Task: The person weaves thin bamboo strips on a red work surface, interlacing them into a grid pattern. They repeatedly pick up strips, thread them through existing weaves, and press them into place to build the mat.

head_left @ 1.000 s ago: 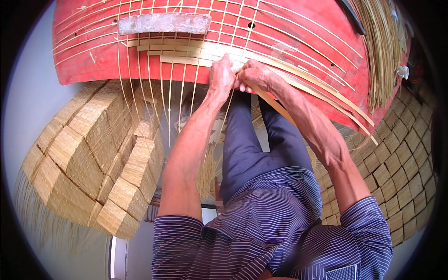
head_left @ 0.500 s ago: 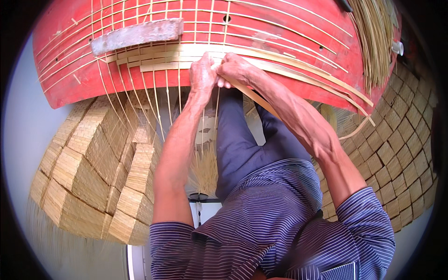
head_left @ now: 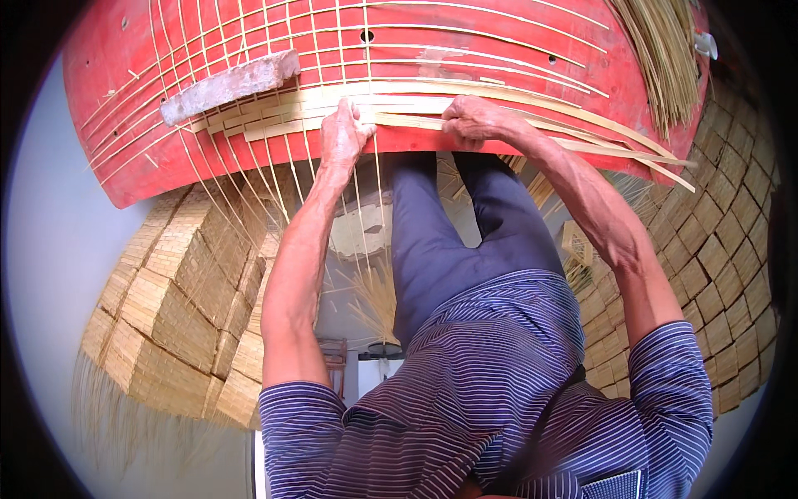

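Note:
On a curved red board lies a lattice of thin pale strips, with wider flat bamboo strips woven along its near edge. My left hand pinches the flat strips near a vertical strip. My right hand is closed on a flat strip farther right, which runs out past my wrist to the board's right end. A pale, weathered block rests across the lattice, left of my left hand.
A bundle of long thin strips lies at the board's right end, beside a white pipe-like piece. Stacks of woven straw pieces stand below on the left and right. My legs are under the board's edge.
My right hand has moved right, away from my left hand, and the loose strip that hung diagonally now lies along the board. My left hand sits slightly farther left in view.

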Available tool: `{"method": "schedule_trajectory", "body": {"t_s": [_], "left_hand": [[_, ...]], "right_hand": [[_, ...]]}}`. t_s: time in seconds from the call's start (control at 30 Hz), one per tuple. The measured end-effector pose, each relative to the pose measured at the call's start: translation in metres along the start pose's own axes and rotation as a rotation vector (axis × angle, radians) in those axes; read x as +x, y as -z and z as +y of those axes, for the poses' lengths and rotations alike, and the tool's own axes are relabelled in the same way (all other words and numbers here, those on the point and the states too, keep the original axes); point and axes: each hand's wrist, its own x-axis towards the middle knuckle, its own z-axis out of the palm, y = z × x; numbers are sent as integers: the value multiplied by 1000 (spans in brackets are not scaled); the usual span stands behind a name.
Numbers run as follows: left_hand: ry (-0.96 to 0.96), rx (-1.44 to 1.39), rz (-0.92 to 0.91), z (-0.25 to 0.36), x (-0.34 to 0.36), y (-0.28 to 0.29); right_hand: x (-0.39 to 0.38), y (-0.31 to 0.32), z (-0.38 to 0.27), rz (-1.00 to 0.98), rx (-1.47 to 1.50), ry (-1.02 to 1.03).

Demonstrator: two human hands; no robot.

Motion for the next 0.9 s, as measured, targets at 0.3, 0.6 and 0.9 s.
{"method": "schedule_trajectory", "body": {"t_s": [0.3, 0.6, 0.9], "left_hand": [[14, 1, 41, 7, -1, -3], [52, 8, 9, 5, -1, 0], [52, 53, 2, 23, -8, 9]], "right_hand": [[0, 0, 27, 135, -3, 15], [-17, 6, 82, 367, -364, 282], [-37, -1, 106, 579, -420, 82]]}}
